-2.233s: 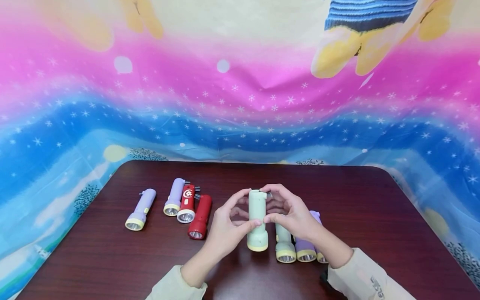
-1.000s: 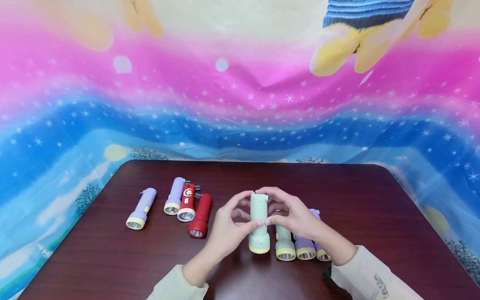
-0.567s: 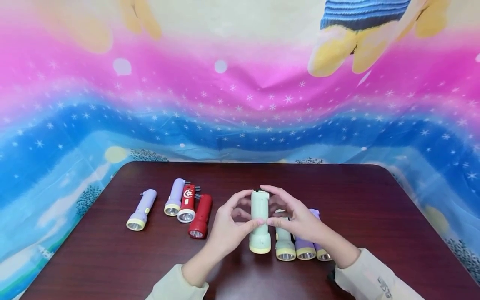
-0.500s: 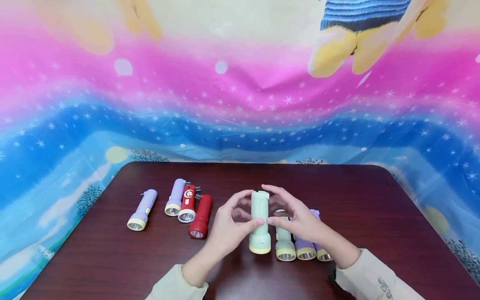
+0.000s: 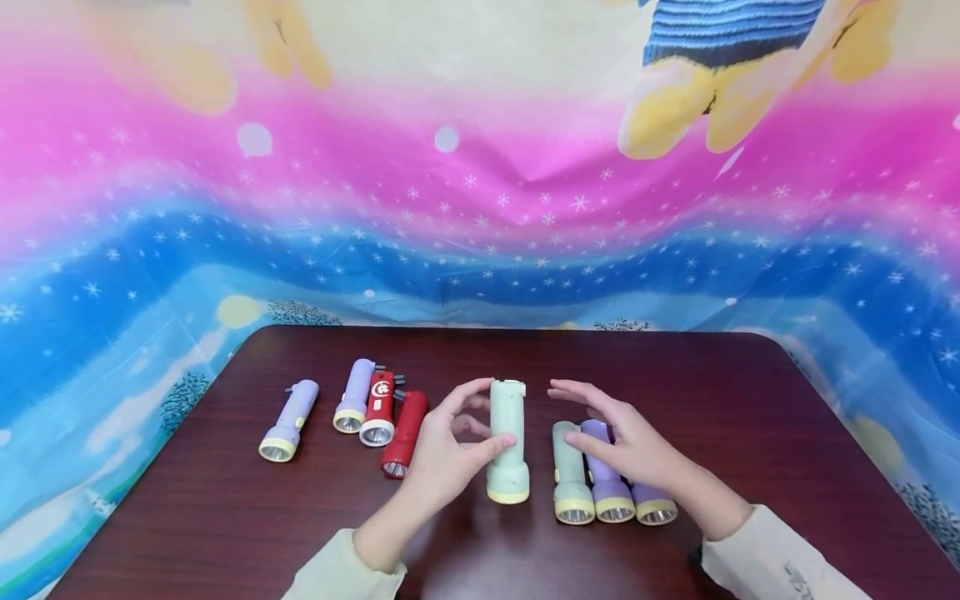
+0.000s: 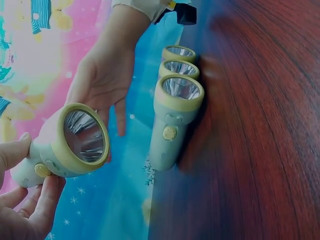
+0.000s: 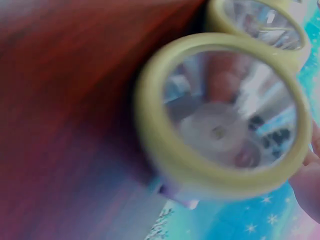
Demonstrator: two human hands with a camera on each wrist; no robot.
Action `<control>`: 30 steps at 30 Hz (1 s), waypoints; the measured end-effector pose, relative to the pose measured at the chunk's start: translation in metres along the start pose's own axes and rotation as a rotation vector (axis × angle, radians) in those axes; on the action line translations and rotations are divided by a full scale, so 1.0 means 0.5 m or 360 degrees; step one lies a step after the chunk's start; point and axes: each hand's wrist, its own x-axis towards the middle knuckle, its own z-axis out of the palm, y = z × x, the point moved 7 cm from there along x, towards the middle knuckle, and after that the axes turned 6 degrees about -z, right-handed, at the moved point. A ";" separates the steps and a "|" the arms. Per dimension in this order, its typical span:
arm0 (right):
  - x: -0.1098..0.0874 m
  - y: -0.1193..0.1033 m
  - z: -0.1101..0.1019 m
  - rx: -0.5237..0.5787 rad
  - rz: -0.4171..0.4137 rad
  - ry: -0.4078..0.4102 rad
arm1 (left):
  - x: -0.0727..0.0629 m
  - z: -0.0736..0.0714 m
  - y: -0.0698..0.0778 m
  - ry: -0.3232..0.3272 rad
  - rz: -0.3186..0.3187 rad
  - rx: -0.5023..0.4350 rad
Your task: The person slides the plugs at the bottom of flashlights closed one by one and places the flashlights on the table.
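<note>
My left hand (image 5: 442, 454) grips a light green flashlight (image 5: 509, 429) upright above the table, thumb across its near side and fingers behind. In the left wrist view its yellow-rimmed lens (image 6: 84, 136) faces the camera, with a fingertip at the yellow switch (image 6: 42, 170). Apart from it, my right hand (image 5: 633, 442) hovers with fingers extended and nothing held. Below that hand lie a green flashlight (image 5: 573, 479), a purple flashlight (image 5: 613, 492) and another purple one (image 5: 655, 504), side by side, lenses toward me; the hand partly hides the purple pair.
Left on the dark wooden table (image 5: 225, 525) lie a lilac flashlight (image 5: 289, 421), a second lilac one (image 5: 355, 396), a red one with a white emblem (image 5: 379, 408) and a plain red one (image 5: 405, 433). Printed cloth (image 5: 480, 208) hangs behind the table.
The metal prongs sticking out of the held flashlight 2.2 s ago no longer show. My right hand has let go and moved right; my left has shifted slightly left with the flashlight.
</note>
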 end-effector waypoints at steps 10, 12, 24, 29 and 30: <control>-0.046 0.027 -0.007 -0.0348 0.0015 -0.0079 | 0.002 -0.013 -0.012 0.0030 -0.0024 0.0030; -0.053 0.031 -0.008 -0.0391 0.0045 -0.0104 | 0.002 -0.016 -0.016 0.0036 -0.0028 0.0027; -0.079 0.050 -0.008 -0.0491 -0.0014 -0.0219 | 0.009 -0.018 -0.042 0.0052 -0.0058 0.0062; -0.080 0.057 0.002 -0.0439 -0.0019 -0.0265 | 0.016 -0.019 -0.052 0.0051 -0.0059 0.0082; -0.080 0.059 0.004 -0.0454 -0.0019 -0.0279 | 0.017 -0.019 -0.054 0.0047 -0.0059 0.0088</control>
